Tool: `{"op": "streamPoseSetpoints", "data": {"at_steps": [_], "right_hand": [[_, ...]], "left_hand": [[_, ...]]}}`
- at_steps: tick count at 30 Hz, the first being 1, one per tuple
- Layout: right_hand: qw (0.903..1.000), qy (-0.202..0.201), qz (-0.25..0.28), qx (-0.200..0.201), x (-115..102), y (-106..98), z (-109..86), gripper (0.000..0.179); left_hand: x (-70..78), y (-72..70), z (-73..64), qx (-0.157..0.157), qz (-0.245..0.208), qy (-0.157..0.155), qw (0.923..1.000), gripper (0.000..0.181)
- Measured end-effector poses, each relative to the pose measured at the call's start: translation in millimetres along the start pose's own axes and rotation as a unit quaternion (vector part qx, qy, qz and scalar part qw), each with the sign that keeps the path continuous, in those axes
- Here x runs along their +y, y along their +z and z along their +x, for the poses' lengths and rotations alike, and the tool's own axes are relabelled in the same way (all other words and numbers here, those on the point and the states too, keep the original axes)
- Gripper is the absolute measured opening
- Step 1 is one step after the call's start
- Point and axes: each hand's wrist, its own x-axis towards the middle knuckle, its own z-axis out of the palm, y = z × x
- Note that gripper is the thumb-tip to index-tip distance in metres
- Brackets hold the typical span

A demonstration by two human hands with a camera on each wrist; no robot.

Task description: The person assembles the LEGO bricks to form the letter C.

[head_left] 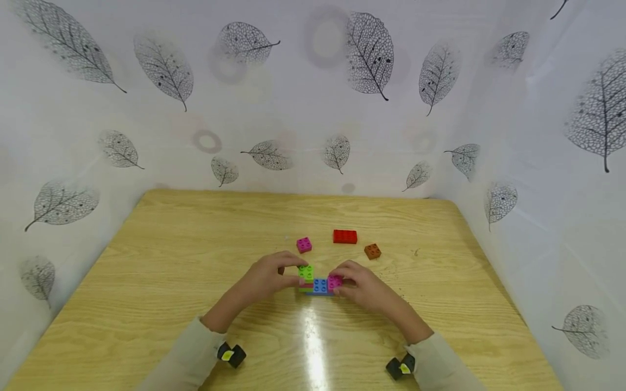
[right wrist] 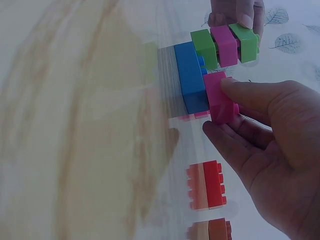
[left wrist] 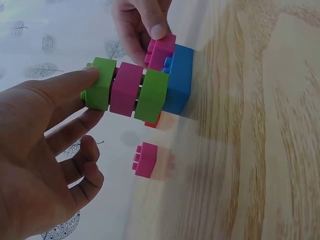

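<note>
Nearest the viewer, two pale sleeves are covering the forearms, the left sleeve (head_left: 181,355) and the right sleeve (head_left: 445,361) each ending above a small black wrist unit, one left (head_left: 231,354) and one right (head_left: 401,367). Beyond these, the left hand (head_left: 271,277) and the right hand (head_left: 364,285) are facing each other across a blue brick (head_left: 320,285), which is lying on the desk (head_left: 195,239) between them. A three-brick column is standing on the left end of the blue brick: a lower green brick (left wrist: 151,95), a middle pink brick (left wrist: 126,89) and an upper green brick (left wrist: 100,84). The left thumb and forefinger are pinching the upper green brick; the remaining left fingers are curling loosely beside the column. The right thumb and fingers are pinching a square pink brick (right wrist: 220,97) at the right end of the blue brick, studs facing up; whether it is fully seated cannot be told. Farther out, three loose bricks are resting apart: a pink one (head_left: 304,245) at left, an orange-brown one (head_left: 373,251) at right, and a red one (head_left: 345,237) between them and slightly farther back. Behind the desk, a white sheet (head_left: 293,108) printed with dark leaves is hanging.
</note>
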Motion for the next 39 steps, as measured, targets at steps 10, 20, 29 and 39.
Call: {"op": "streamPoseSetpoints", "data": {"at_steps": [10,20,29,39], "right_hand": [[1.0000,0.004,-0.003,-0.001,1.3,0.2,0.8,0.031],[1.0000,0.001,-0.003,-0.002,0.9,-0.5,0.2,0.030],[0.9998,-0.002,-0.019,0.006,0.3,-0.3,0.1,0.030],[0.9995,0.005,-0.029,0.008,-1.9,-0.6,-1.2,0.031]], "left_hand": [[1.2,1.3,0.8,0.003,0.020,0.000,0.9998,0.034],[-3.1,3.0,1.7,-0.012,-0.005,-0.027,0.9996,0.038],[-10.9,-1.5,6.8,-0.016,-0.063,-0.036,0.9972,0.046],[-17.3,-5.7,25.2,0.051,-0.053,-0.041,0.9964,0.047]]}}
